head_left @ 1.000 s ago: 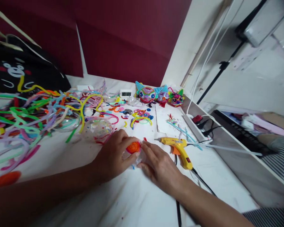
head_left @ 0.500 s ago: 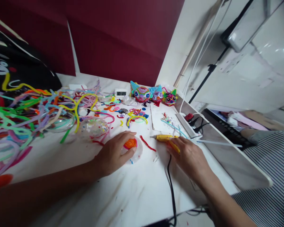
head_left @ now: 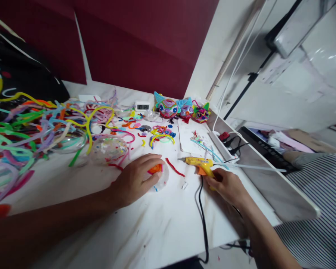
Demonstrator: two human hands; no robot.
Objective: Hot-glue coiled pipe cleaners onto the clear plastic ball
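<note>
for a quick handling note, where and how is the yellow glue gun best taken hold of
Probably by the handle of the yellow glue gun, coming from the near right, where the right hand touches it. The handle slants toward that side and the nozzle points left, so this grip would keep clear of the tip, yet close to the orange trigger.

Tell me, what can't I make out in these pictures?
In the head view:
Orange coil: partly hidden by the left hand.
Clear round piece: its left part lies behind that same hand.
Glue gun: its grip is partly covered by the right hand.
Black bag: cut off by the left edge.
Clock: digits too small to read surely.
</note>
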